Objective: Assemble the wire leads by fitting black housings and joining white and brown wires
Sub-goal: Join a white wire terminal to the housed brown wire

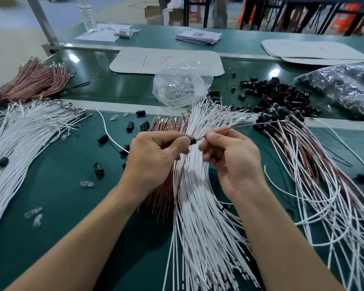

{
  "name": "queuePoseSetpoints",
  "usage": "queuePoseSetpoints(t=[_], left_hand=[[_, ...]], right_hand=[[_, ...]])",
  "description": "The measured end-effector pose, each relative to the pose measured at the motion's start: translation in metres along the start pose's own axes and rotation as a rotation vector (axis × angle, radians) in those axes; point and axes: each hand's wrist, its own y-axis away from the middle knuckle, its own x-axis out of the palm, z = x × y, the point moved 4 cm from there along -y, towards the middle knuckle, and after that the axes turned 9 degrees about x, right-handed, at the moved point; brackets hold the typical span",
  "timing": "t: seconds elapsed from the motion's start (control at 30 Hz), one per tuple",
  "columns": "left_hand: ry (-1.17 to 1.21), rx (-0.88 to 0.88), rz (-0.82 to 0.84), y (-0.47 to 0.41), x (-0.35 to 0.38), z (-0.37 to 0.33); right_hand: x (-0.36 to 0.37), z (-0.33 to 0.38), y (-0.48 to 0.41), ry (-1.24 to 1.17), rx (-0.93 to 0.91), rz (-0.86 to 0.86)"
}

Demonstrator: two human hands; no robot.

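My left hand (156,152) pinches a small black housing (192,141) between thumb and fingers; a white wire (105,128) trails out behind it to the left. My right hand (229,156) pinches a brown wire (240,125) near its end, whose metal tip meets the housing's opening. The brown wire runs up and to the right. Under both hands lie a fan of white wires (200,206) and a bundle of brown wires (164,196) on the green table (51,206).
Loose black housings (275,95) are heaped at the back right beside a dark bag (345,85). A clear bag of terminals (179,87) sits behind. More white wires (19,139) and brown wires (34,80) lie left; assembled leads (315,175) pile right.
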Motion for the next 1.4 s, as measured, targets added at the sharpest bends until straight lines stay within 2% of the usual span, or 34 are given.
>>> queuePoseSetpoints(t=[0.13, 0.33, 0.7, 0.8, 0.9, 1.03, 1.1, 1.23, 1.33, 1.4], left_hand=[[-0.005, 0.036, 0.001, 0.000, 0.000, 0.000], [0.009, 0.019, 0.011, 0.000, 0.005, 0.000], [0.072, 0.016, -0.013, 0.001, 0.002, 0.000], [0.107, -0.033, -0.041, -0.001, 0.001, 0.001], [0.090, -0.123, -0.141, -0.002, -0.007, 0.001], [-0.100, -0.132, -0.254, -0.005, -0.028, -0.009], [-0.031, -0.136, -0.164, -0.006, -0.031, -0.015], [0.002, -0.084, 0.146, -0.005, -0.019, -0.023], [0.100, -0.090, 0.258, 0.000, -0.012, -0.024], [0.191, -0.088, 0.296, 0.001, -0.010, -0.024]], right_hand=[[0.006, -0.004, 0.000, -0.032, 0.072, 0.088], [0.001, -0.004, -0.001, -0.129, 0.089, 0.070], [0.014, 0.000, 0.005, 0.318, -0.139, 0.078], [0.013, 0.002, 0.005, 0.360, -0.210, 0.010], [0.000, 0.009, 0.002, 0.262, -0.176, -0.114], [-0.029, 0.026, 0.000, -0.076, -0.139, -0.244], [-0.036, 0.030, 0.000, -0.192, -0.138, -0.241], [-0.030, 0.029, 0.000, -0.151, -0.133, -0.209], [-0.030, 0.031, -0.001, -0.181, -0.140, -0.185], [-0.035, 0.032, -0.003, -0.314, -0.086, -0.118]])
